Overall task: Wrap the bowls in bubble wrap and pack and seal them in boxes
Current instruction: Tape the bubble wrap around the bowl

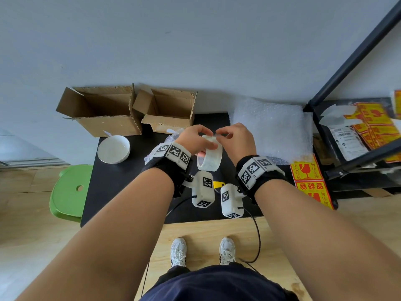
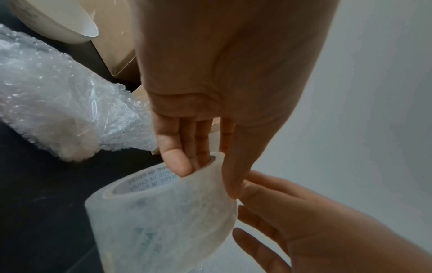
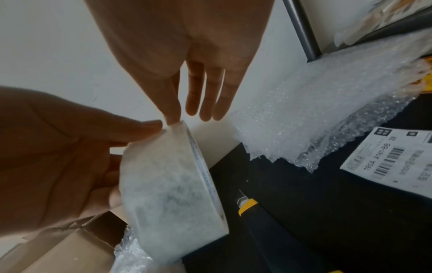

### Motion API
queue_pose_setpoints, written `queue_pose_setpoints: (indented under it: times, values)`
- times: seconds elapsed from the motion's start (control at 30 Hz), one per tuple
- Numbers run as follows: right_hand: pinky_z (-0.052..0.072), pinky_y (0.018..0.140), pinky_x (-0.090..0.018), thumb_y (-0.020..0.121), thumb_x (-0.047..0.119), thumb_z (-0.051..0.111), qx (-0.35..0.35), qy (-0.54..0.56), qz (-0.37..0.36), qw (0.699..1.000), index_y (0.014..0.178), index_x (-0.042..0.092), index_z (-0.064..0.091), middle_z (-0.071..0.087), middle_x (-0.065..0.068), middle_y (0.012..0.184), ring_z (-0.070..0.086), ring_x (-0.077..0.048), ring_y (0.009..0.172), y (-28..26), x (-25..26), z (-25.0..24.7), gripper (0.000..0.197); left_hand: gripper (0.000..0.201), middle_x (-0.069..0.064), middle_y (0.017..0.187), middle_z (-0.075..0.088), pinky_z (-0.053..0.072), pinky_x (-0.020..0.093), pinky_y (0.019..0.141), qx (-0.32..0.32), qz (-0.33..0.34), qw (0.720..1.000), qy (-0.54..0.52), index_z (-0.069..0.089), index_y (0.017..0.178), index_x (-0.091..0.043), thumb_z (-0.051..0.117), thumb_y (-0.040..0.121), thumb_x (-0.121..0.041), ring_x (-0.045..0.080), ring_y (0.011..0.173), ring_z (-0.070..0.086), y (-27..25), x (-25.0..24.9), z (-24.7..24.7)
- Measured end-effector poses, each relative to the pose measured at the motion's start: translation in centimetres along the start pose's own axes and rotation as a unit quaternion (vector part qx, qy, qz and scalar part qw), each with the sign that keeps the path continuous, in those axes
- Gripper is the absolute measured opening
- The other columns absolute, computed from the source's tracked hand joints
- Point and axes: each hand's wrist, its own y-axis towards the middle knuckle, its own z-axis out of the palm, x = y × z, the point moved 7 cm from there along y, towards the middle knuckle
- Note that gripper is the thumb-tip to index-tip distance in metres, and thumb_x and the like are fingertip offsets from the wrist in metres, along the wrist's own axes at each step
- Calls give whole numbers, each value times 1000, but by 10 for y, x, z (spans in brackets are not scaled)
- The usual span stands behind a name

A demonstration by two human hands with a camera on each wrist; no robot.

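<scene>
Round green plastic stool [image 1: 69, 192] left of the black surface [image 1: 112, 183], yellow-and-black utility knife [image 3: 254, 218] lying on it, red-and-yellow fragile stickers [image 1: 310, 181] near a black metal shelf frame [image 1: 355, 55], white barcode label [image 3: 392, 158]

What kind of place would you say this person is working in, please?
Probably a small packing or shipping station: open cardboard boxes sit on a black table, beside a bubble wrap stack, red fragile stickers and barcoded shipping labels.
</scene>
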Motion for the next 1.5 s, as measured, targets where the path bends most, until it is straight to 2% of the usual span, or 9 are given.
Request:
queue_pose_setpoints:
  times: [0.13, 0.33, 0.57, 0.67, 0.83, 0.97, 1.1, 1.3, 1.5]
  values:
    - [44, 84, -23, 92, 21, 62, 17, -24, -3, 1000, 106, 17, 75, 64, -5, 110, 60, -17, 99, 1, -2, 3, 20, 39, 13, 106, 66, 59, 41, 81, 9, 7, 1000, 4, 58, 115, -16, 76, 80, -10, 27, 93, 69, 0, 0, 1]
    - [42, 75, -23, 90, 17, 59, 25, -50, 20, 998, 95, 13, 74, 63, -5, 103, 57, -14, 87, 2, -4, 7, 17, 40, 14, 104, 67, 60, 36, 77, 4, 20, 1000, 8, 59, 115, -15, 77, 80, -10, 23, 89, 70, -1, 2, 3]
    - [44, 71, -25, 87, 10, 61, 30, 25, 115, 993, 94, 9, 63, 64, -3, 93, 60, -18, 85, -2, -22, 12, 8, 69, 10, 104, 64, 57, 41, 86, -22, 14, 999, 38, 45, 132, -12, 82, 73, -12, 25, 90, 67, 5, 9, 9]
    - [55, 76, -33, 84, 12, 69, 36, 130, 196, 971, 104, 12, 50, 61, -3, 95, 65, -21, 85, -5, -37, 11, 27, 66, 3, 90, 62, 55, 44, 87, -33, 29, 998, 48, 47, 129, -14, 82, 73, -11, 24, 86, 66, 5, 12, 10]
    - [59, 80, -42, 89, 3, 64, 137, 248, 276, 918, 122, 0, 53, 65, -21, 112, 70, -31, 92, -15, -49, 25, 35, 61, 4, 81, 63, 57, 42, 84, 1, 27, 999, 38, 47, 126, -13, 77, 75, 1, 25, 84, 67, 6, 21, 19]
    - [54, 86, -40, 83, 12, 71, 135, 42, 199, 970, 107, 10, 60, 61, -5, 106, 64, -24, 95, -18, -59, 26, 26, 43, 4, 97, 64, 54, 33, 79, -19, 1, 994, 104, 55, 123, -10, 64, 82, 3, 20, 87, 62, 6, 45, 15]
    - [46, 80, -32, 86, 14, 63, 171, -101, 153, 968, 101, 15, 54, 59, -2, 101, 54, -21, 89, -29, -65, 37, 18, 25, 2, 106, 66, 50, 30, 84, -132, -35, 978, 155, 61, 104, -22, 49, 89, -5, 21, 95, 62, 2, 71, -19]
    - [50, 80, -38, 88, 18, 60, 215, -194, 112, 950, 103, 13, 50, 61, -7, 98, 59, -27, 90, -34, -53, 62, 19, 42, 2, 125, 56, 42, 29, 83, -247, -72, 948, 189, 61, 117, -20, 44, 84, 0, 24, 112, 55, -11, 99, -75]
    - [52, 81, -38, 90, 20, 59, 174, -221, 103, 954, 98, 12, 59, 64, -8, 98, 62, -27, 90, -21, -28, 72, 12, 47, 14, 136, 43, 44, 41, 99, -219, -133, 939, 230, 48, 136, -16, 46, 90, -9, 34, 120, 48, -9, 133, -105]
